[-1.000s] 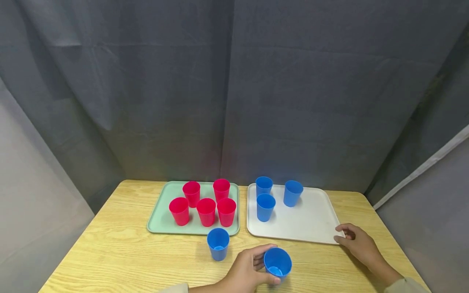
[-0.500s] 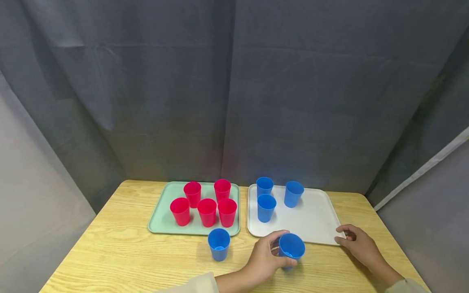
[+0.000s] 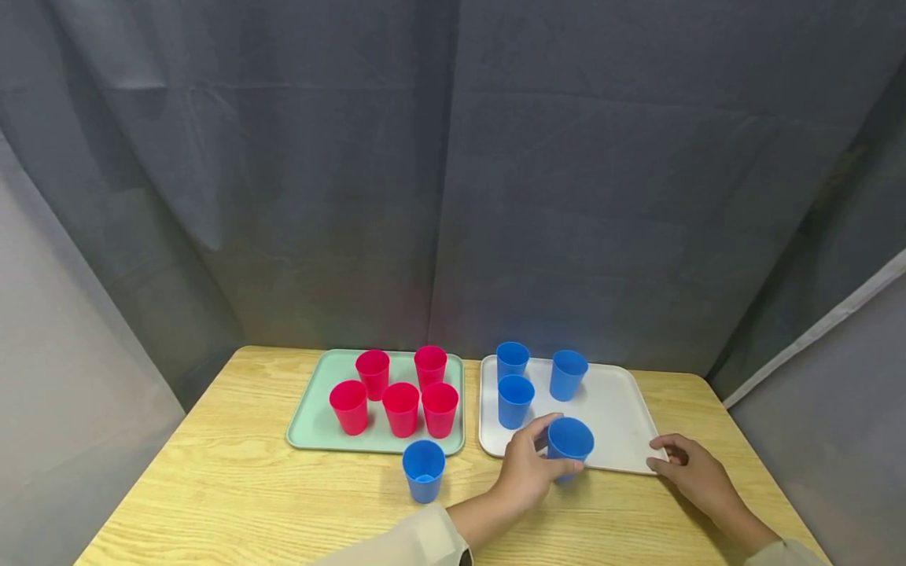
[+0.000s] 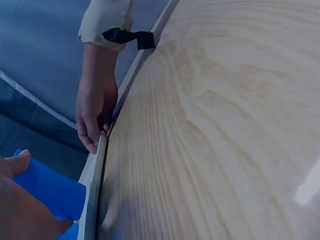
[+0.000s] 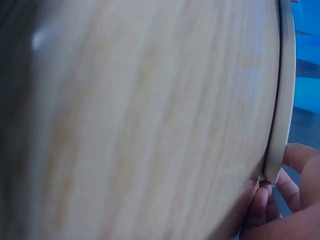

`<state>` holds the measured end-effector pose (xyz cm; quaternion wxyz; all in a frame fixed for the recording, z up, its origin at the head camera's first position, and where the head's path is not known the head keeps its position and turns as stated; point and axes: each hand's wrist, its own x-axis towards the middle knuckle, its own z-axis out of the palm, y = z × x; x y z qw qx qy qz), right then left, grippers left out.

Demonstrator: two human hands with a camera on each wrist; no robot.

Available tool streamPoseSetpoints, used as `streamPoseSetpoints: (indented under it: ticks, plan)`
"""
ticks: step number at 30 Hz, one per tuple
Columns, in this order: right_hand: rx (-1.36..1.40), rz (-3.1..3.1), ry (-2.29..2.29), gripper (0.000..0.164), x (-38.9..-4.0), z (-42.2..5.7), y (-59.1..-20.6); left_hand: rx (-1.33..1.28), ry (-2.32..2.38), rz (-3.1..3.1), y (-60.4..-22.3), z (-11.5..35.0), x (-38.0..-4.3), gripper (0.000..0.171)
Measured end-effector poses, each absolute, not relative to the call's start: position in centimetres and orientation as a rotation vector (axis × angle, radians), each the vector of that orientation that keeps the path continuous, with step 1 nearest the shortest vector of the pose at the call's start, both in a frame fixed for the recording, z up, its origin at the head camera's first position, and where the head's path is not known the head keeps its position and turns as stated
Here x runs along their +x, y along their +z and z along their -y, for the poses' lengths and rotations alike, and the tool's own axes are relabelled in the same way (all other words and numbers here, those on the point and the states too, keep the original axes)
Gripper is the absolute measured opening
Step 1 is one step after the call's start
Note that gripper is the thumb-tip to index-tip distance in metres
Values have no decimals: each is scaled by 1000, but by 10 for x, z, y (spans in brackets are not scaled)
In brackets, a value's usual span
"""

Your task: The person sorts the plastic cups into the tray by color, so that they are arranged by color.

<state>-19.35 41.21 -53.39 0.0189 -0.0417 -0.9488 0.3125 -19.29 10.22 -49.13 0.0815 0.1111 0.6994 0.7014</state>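
My left hand (image 3: 527,472) grips a blue cup (image 3: 570,440) by its side, thumb in front and fingers behind. The cup is upright and overlaps the front edge of the white tray (image 3: 619,424) in the head view. At that tray's front right corner, my right hand (image 3: 697,475) pinches the rim; the right wrist view shows its fingers (image 5: 300,157) above and below the corner. Three blue cups stand upright toward the tray's left and back, the nearest blue cup (image 3: 515,405) just left of the held one. Another blue cup (image 3: 424,475) stands on the table, left of my left hand.
A mint-green tray (image 3: 310,431) lies left of the white one, with several red cups (image 3: 401,413) standing on it. Both trays sit toward the back of the wooden table (image 3: 212,487). Grey curtains (image 3: 340,196) hang behind and at the sides.
My left hand has carried the blue cup right and away from me, from the table's front area to the white tray's front edge. The right hand has stayed at the corner.
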Motion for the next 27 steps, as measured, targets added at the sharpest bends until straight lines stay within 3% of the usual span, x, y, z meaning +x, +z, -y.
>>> streamPoseSetpoints:
  ticks: [27]
  plan:
    - [-124, 2929, 931, 38, -197, -414, -541, 83, 2188, -2236, -518, -161, -229, 65]
